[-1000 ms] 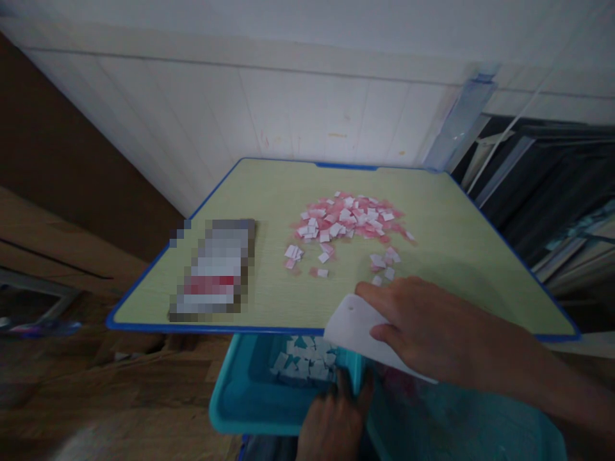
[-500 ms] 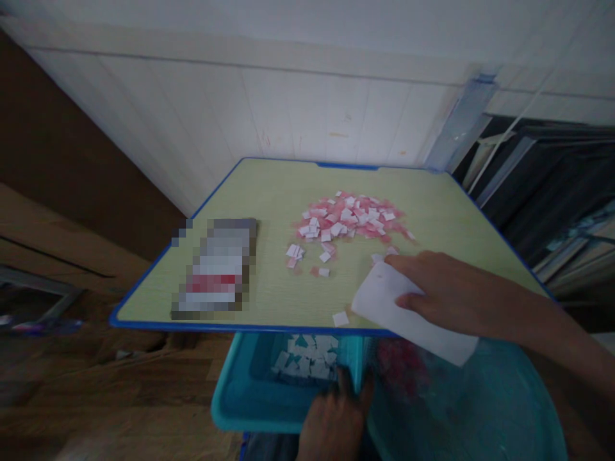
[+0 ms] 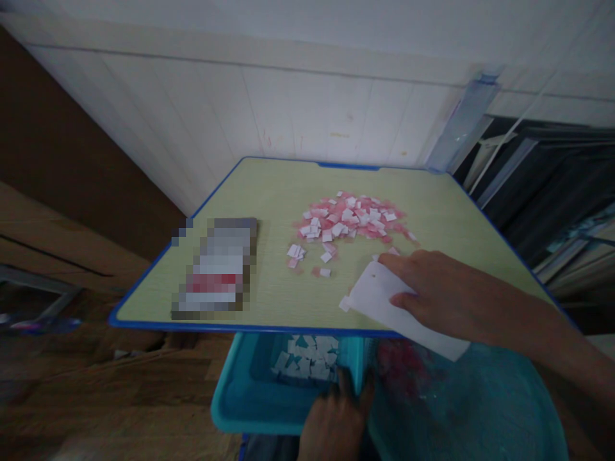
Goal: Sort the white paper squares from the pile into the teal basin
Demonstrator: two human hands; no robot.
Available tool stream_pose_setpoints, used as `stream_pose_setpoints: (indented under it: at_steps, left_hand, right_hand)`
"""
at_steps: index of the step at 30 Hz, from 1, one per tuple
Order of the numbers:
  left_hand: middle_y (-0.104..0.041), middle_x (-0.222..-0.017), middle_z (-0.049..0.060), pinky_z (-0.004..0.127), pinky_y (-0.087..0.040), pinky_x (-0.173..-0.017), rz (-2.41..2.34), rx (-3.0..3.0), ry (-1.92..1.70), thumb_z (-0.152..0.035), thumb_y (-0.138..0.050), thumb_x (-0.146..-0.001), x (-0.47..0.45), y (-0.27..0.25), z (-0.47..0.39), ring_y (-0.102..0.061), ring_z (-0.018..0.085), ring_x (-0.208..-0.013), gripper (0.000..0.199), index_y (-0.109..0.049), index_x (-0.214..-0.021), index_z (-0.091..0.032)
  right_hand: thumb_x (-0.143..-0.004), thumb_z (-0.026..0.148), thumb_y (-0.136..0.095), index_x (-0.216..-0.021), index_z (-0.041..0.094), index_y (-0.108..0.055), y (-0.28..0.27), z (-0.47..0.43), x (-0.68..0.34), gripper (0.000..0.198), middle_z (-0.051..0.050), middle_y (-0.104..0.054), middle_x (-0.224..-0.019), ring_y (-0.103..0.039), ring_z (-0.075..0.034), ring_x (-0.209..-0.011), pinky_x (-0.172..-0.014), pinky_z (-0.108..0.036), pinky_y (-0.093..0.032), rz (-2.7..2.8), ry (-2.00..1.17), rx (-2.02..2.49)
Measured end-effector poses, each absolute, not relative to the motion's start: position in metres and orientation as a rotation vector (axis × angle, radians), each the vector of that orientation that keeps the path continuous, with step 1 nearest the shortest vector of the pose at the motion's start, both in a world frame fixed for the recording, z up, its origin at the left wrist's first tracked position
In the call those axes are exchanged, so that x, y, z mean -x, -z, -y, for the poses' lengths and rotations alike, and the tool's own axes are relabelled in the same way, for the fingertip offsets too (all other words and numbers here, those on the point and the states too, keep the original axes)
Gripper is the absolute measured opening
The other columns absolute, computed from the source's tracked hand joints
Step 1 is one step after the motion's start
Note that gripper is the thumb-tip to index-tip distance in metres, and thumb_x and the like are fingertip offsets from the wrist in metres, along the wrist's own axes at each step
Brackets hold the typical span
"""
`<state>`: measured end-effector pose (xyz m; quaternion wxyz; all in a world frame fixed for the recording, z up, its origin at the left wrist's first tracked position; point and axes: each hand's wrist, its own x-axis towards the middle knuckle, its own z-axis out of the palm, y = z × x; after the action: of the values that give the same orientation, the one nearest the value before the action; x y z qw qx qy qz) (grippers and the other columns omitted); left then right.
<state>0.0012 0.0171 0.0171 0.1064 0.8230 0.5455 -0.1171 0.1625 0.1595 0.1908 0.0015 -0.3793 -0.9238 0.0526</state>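
Observation:
My right hand (image 3: 423,291) is closed around a white card (image 3: 384,291) that has a small hole near its far corner. The card slants over the front edge of the table. A small white square (image 3: 344,303) touches the card's left corner. Beyond it lies a heap of white and pink squares (image 3: 350,216), with a few strays in front. Below the table edge, my left hand (image 3: 334,422) has its fingers on both sides of the wall of a teal tray (image 3: 269,410). White pieces (image 3: 310,358) lie inside that tray.
A table (image 3: 269,186) with a blue rim stands against a white wall. A blurred, pixelated rectangular object (image 3: 218,269) rests on its left side. To the right below is a large teal basin (image 3: 528,397) holding pink-red matter (image 3: 403,365). A clear bottle (image 3: 464,121) leans at the back right.
My right hand and the card have shifted slightly left. The small white square, lying flat near the front edge before, now sits tilted against the card's corner. My left hand has stayed put.

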Motion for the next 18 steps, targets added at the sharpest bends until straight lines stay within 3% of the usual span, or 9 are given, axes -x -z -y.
stream_pose_setpoints:
  at_steps: [9, 18]
  left_hand:
    - [-0.060, -0.124, 0.024, 0.031, -0.057, -0.060, -1.590, -2.427, 0.328, -0.018, -0.040, -0.090, -0.002, -0.019, -0.018, -0.070, 0.025, -0.079, 0.058, -0.027, -0.143, -0.038]
    - [-0.062, -0.121, 0.023, 0.031, -0.056, -0.057, -1.617, -2.415, 0.315, -0.019, -0.043, -0.089, -0.003, -0.011, -0.015, -0.069, 0.024, -0.070, 0.056, -0.035, -0.140, -0.040]
  right_hand:
    - [-0.080, 0.019, -0.052, -0.096, 0.018, -0.058, -0.200, -0.144, -0.133, 0.017, -0.006, -0.065, -0.079, -0.057, -0.019, -0.067, -0.056, -0.030, -0.029, 2.943, -0.377, 1.188]
    - [-0.080, 0.020, -0.052, -0.100, 0.016, -0.058, -0.197, -0.156, -0.135, 0.021, -0.008, -0.065, -0.080, -0.058, -0.021, -0.071, -0.058, -0.031, -0.030, 2.931, -0.354, 1.201]
